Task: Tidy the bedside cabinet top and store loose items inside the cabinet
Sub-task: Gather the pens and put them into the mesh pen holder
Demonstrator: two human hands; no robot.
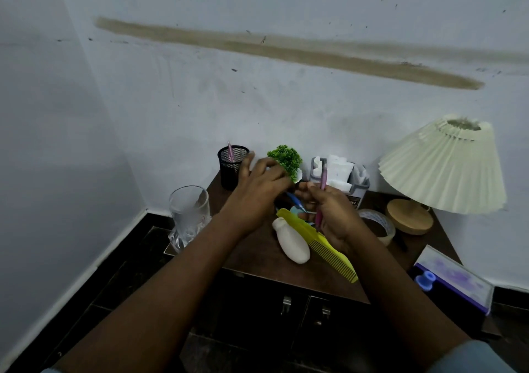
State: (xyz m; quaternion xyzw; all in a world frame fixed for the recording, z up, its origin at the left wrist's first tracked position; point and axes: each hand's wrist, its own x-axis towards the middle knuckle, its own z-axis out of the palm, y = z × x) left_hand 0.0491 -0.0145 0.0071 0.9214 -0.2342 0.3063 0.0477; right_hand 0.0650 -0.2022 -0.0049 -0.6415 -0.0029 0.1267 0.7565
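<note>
My right hand (329, 215) grips a pink pen (322, 185) upright above the brown cabinet top (257, 255). My left hand (257, 186) reaches over the cabinet's middle and its fingertips pinch a blue pen (296, 201) beside the right hand. Under the hands lie a yellow comb (323, 243) and a white bottle (292, 242). A black mesh pen holder (231, 169) with another pink pen (230, 152) stands at the back left. The cabinet's two dark doors (303, 315) below are closed.
A small green plant (286, 159), a grey organiser with white items (343, 175), a tape roll (378, 225) and a pleated lamp (440, 169) stand at the back and right. A glass mug (189, 215) sits at the left corner. A purple box (455, 282) lies at the right edge.
</note>
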